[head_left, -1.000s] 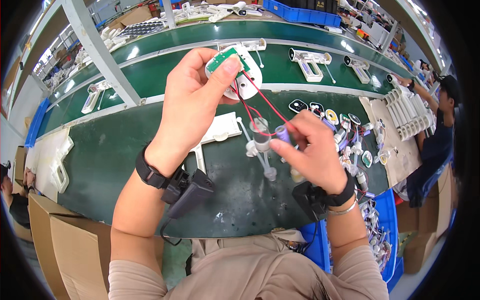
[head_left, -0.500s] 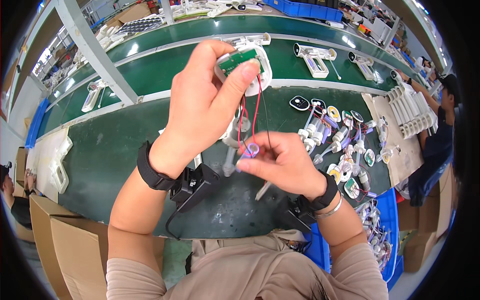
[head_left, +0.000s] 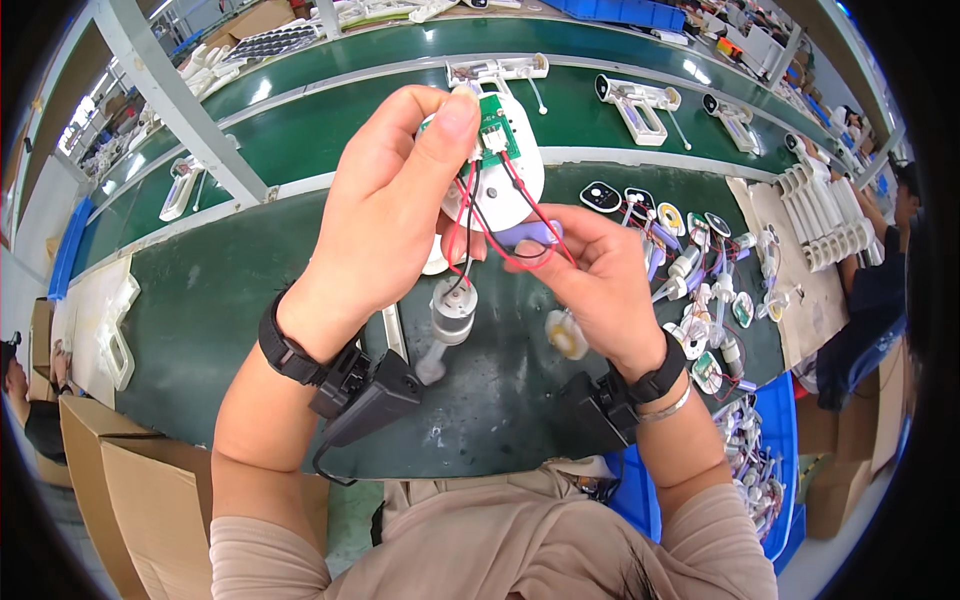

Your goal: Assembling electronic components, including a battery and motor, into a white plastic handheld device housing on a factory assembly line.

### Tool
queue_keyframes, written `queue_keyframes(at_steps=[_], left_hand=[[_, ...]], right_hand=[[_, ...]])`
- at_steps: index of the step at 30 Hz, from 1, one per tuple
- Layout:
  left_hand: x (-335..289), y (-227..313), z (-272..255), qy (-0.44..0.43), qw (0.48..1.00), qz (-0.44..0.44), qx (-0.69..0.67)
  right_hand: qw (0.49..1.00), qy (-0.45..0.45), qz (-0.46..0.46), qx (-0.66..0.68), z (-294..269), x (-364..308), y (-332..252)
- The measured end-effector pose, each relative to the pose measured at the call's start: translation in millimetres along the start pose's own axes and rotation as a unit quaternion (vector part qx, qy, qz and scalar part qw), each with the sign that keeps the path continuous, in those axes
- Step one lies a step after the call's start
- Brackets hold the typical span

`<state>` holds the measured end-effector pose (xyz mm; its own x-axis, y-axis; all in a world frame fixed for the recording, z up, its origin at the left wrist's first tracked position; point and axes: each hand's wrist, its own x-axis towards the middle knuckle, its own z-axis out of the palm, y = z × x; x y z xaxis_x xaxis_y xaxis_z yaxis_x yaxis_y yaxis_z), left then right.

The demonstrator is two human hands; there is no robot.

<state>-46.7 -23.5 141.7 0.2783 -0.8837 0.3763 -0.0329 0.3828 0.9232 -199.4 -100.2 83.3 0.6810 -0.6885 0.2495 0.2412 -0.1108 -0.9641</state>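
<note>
My left hand [head_left: 375, 200] pinches a white rounded panel [head_left: 520, 205] with a green circuit board [head_left: 503, 118] on it, thumb on the board's edge. Red and black wires run down from white plugs on the board. Just below the panel, my right hand [head_left: 610, 290] closes on a purple cylindrical battery [head_left: 530, 233] and some wires. A small silver motor [head_left: 453, 312] hangs from wires between my forearms, a blurred clear part at its lower end. Under my right fingers dangles a blurred yellow-and-white disc [head_left: 567, 335]. A white part behind my left hand is mostly hidden.
Wired assemblies with motors, batteries and boards lie heaped [head_left: 700, 290] at the right. More fill a blue bin [head_left: 785, 430] below. White housings stand on the green conveyor [head_left: 380, 125] ahead and on cardboard at far right. A metal post [head_left: 185, 110] rises at left; co-workers sit both sides.
My right hand has risen toward the panel with the battery. The panel has turned, showing more of its wire plugs. The motor now hangs lower and plainer; the yellow-and-white disc has come into sight.
</note>
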Motion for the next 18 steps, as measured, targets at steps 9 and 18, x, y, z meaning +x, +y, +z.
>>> queue_keyframes(at_steps=[9,18], left_hand=[[9.6,-11.3,11.4,0.070,0.996,-0.011,0.053],[3.9,-21.5,30.6,0.045,0.964,0.068,0.255]], right_hand=[[0.981,-0.010,-0.011,0.195,37.0,-21.9,41.0],[0.975,-0.157,0.002,0.159,21.1,-30.0,44.6]])
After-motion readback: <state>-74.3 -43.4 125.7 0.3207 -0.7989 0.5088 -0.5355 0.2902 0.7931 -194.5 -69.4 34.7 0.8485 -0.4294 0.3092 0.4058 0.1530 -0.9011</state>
